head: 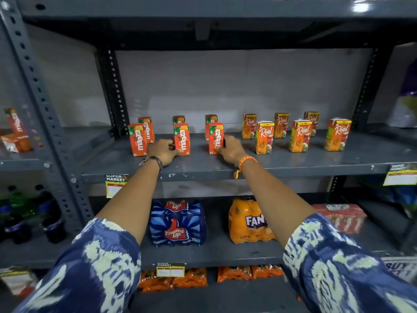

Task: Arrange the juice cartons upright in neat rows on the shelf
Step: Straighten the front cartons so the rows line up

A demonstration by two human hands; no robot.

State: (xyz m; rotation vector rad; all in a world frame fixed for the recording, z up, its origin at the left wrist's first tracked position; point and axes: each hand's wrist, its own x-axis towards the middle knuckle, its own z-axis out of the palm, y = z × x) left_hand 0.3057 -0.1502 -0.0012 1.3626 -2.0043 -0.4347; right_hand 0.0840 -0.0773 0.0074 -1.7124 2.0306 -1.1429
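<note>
Several orange Maaza cartons stand upright on the grey shelf [293,163] in two rows at the left. My left hand [163,151] grips the base of the middle front Maaza carton [181,138]. My right hand [230,150] holds the right front Maaza carton [216,137] by its side. Another front Maaza carton [137,139] stands free at the left. To the right, several Real cartons [264,137] stand upright in two staggered rows, apart from both hands.
The shelf below holds a Thums Up bottle pack [178,222], a Fanta pack [250,220] and a red pack [340,216]. Perforated uprights [38,91] frame the bay. A neighbouring shelf at left holds more Maaza cartons [15,132]. Price tags hang on the shelf edge.
</note>
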